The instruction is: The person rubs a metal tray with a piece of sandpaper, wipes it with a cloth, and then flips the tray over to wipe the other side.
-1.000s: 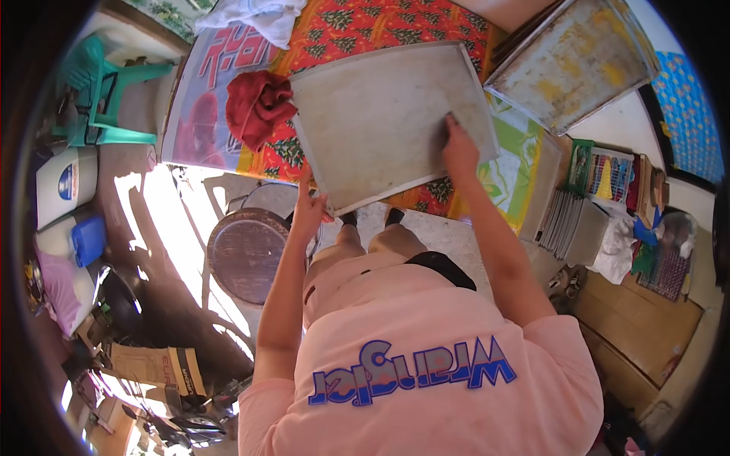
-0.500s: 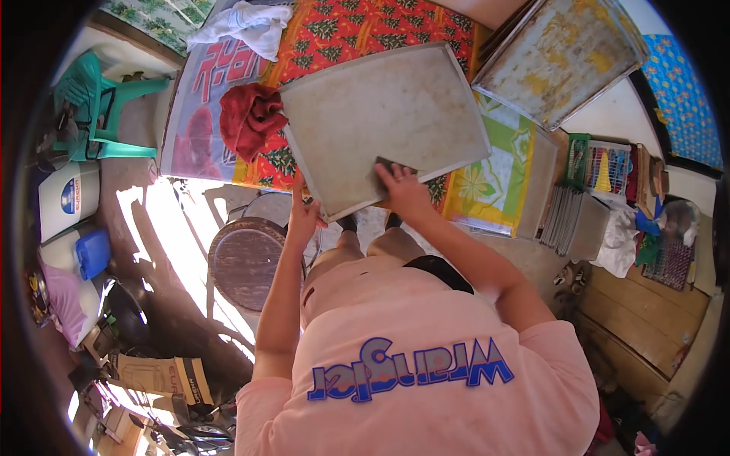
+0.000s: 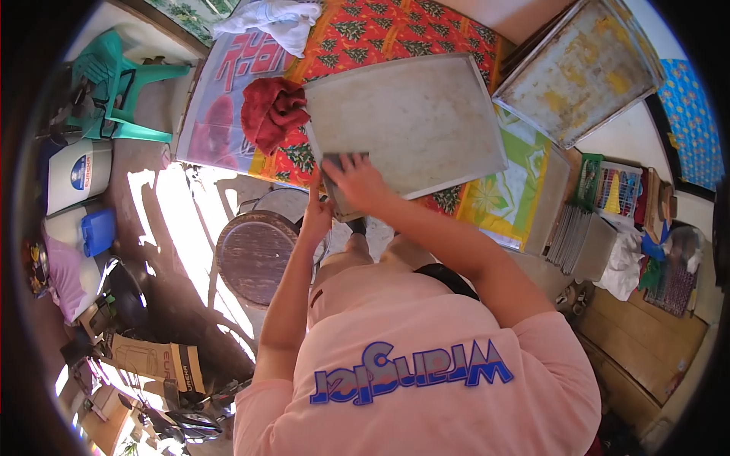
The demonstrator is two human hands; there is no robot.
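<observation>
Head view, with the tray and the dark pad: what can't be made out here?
All in the head view:
- Dark pad: mostly hidden beneath the right hand.
- Tray: underside faces away from the camera.
- Red tablecloth: partly covered by the tray.
- White cloth: cut off by the top edge.

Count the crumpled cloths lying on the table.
2: a red cloth beside the left edge of the tray, and a white cloth toward the far left of the table. Any under the tray would be hidden.
</observation>
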